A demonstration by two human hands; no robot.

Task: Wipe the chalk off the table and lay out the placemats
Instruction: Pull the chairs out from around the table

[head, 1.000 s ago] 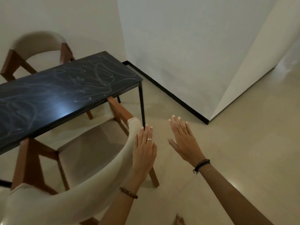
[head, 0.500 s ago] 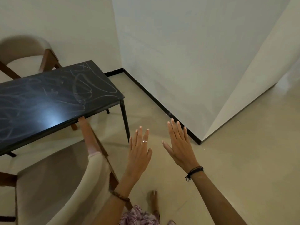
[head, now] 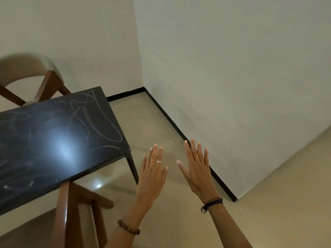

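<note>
Black table (head: 53,140) covered with white chalk scribbles (head: 93,119), to the left of both hands and a little beyond them, with a bright spot of reflected light on the top. Nearest corner of the table and its thin dark leg (head: 133,169) just beside the left hand (head: 152,178), not touching it. No contact between hands and table.

Left hand flat and spread, fingers apart, palm down, holding nothing; small ring (head: 158,161) on one finger, brown bead bracelet (head: 128,227) on the wrist. Right hand (head: 198,176) just to the right of the left one, also flat with fingers apart and empty, thumb pointing toward the left hand; dark cord bracelet (head: 212,203) on the wrist. Both hands over bare beige floor (head: 268,203).

Wooden chair (head: 71,212) below the left hand, partly under the near table edge. Second chair with pale curved back (head: 26,67) beyond the table, far left. White wall (head: 232,77) with black skirting (head: 179,129) beyond the right hand
</note>
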